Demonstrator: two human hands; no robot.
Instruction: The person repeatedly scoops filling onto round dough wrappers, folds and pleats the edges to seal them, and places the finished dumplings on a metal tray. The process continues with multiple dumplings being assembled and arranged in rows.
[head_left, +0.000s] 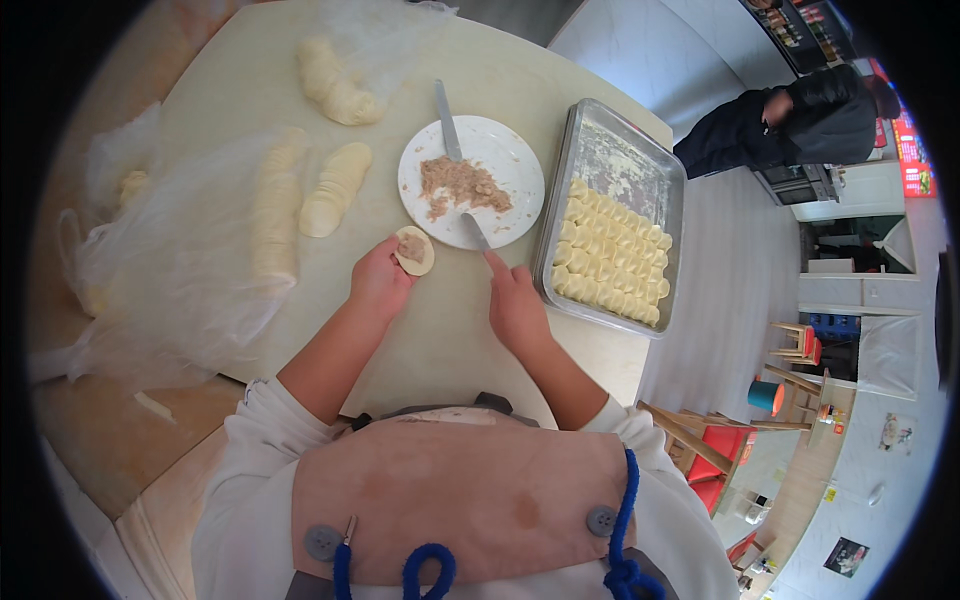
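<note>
A round dough wrapper (426, 264) lies in my left hand (377, 283), with a dab of meat filling (412, 248) at its middle. My right hand (519, 307) grips a flat metal spreader (475, 231), its blade tip over the near rim of a white plate (517, 150). Minced meat (461, 184) is spread across that plate. A second metal spreader (448, 120) rests on the far rim, its tip at the meat. To the right, rows of folded dumplings (611, 255) fill the near part of a metal tray (592, 135) dusted with flour.
Left of the plate lie stacked dough wrappers (335, 189); another stack (275, 202) is under clear plastic sheeting (172, 255). A further stack (337, 82) sits at the table's far side. Beyond the tray, a person in dark clothes (810, 120) stands on the floor near red-seated chairs (712, 457).
</note>
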